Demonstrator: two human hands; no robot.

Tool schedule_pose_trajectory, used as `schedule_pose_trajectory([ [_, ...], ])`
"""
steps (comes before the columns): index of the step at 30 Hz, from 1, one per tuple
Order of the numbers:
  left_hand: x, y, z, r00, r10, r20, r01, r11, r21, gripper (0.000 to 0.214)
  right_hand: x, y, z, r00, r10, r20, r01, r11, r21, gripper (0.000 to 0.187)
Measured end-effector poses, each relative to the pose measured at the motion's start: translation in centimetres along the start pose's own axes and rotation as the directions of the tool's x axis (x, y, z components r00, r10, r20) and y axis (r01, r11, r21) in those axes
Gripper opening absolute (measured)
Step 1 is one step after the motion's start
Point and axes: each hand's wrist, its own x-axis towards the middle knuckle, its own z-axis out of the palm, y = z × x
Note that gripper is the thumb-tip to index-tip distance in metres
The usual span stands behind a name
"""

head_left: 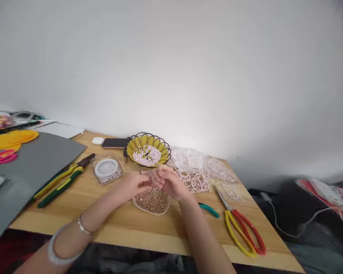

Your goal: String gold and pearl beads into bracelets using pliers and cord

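Note:
My left hand (143, 182) and my right hand (171, 182) meet above a clear tub of small copper-coloured beads (153, 200). The fingers of both are curled and pressed together, touching each other. Whatever lies between them, if anything, is too small or too hidden to make out. Just behind the hands stands a yellow basket with a black wire rim (166, 154), holding pale pink beads (146, 154). To the right of my right hand lie strings of pinkish beads (194, 180), some of them in clear plastic bags (190, 160).
Left on the wooden table (125, 224) are a spool of thread in a clear box (106, 168), green-and-yellow pliers (64, 179), a phone (114, 143) and a white case (97, 140). Red-and-yellow scissors (241, 228) and a teal handle (209, 210) lie right. A grey board (45, 163) covers the left side.

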Motion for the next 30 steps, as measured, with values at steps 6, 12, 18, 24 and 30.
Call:
schedule_pose_trajectory([
  [6, 0.1, 0.4, -0.4, 0.987, -0.008, -0.16, -0.025, 0.98, -0.2, 0.013, -0.5, -1.0, -0.1, 0.998, 0.013, 0.055, -0.013, 1.0, 0.014, 0.041],
  [12, 0.2, 0.8, -0.3, 0.964, -0.062, -0.259, -0.076, 0.869, -0.489, 0.03, -0.9, -0.8, 0.2, 0.989, 0.071, 0.133, -0.07, 0.997, -0.01, 0.044],
  [18, 0.0, 1.0, 0.0, 0.971, -0.1, -0.219, -0.062, 0.777, -0.627, 0.028, -0.8, -0.7, 0.7, 0.989, 0.058, 0.136, -0.054, 0.998, -0.031, 0.046],
  [24, -0.1, 1.1, 0.1, 0.976, -0.118, -0.182, -0.037, 0.737, -0.675, 0.025, -0.8, -0.6, 0.7, 0.993, 0.038, 0.115, -0.033, 0.998, -0.048, 0.044],
  [30, -0.1, 1.4, 0.3, 0.977, -0.126, -0.173, -0.029, 0.721, -0.693, 0.024, -0.7, -0.4, 0.7, 0.995, 0.037, 0.089, -0.031, 0.997, -0.067, 0.042],
])
